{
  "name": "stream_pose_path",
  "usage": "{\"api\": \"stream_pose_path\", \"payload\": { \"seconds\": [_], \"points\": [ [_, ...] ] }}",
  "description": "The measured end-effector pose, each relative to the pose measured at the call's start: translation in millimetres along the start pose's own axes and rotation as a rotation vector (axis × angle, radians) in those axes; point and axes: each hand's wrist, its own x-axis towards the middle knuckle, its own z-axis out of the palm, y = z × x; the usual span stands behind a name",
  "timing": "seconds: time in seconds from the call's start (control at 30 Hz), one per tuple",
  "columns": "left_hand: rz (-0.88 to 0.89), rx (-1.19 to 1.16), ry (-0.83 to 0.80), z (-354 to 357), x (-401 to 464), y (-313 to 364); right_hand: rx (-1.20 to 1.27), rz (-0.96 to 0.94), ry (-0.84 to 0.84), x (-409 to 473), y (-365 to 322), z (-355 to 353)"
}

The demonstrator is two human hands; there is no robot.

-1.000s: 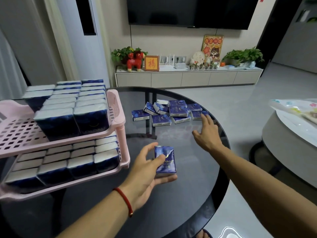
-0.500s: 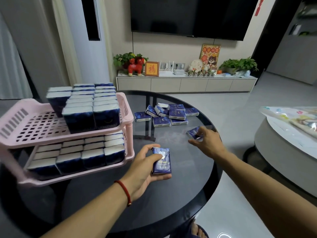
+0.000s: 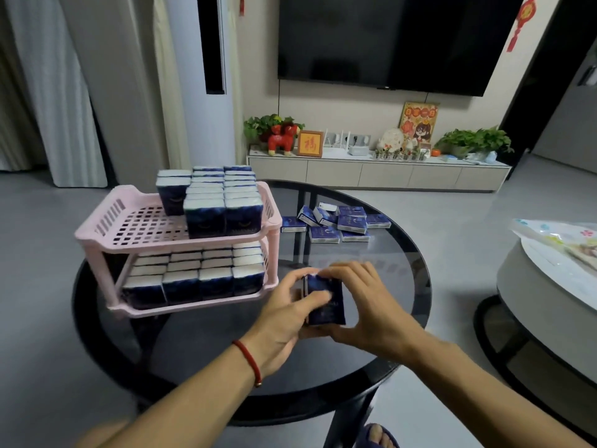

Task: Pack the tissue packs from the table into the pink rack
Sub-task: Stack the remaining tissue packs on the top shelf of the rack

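Both hands, left hand (image 3: 284, 305) and right hand (image 3: 365, 305), now pinch stacked tissue packs (image 3: 324, 300) together; uneven squeezing could spill them.

round dark glass table (image 3: 381, 357), standing on grey floor. pink rack (image 3: 106, 229) sitting at its left; loose tissue packs (image 3: 336, 223) lying clustered at its far edge.
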Motion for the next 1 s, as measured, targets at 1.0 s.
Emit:
{"api": "stream_pose_path", "payload": {
  "seconds": [1.0],
  "points": [
    [0.397, 1.034, 0.405, -164, -36, 206, 0.563, -0.05, 0.5, 103, -95, 41]
  ]
}}
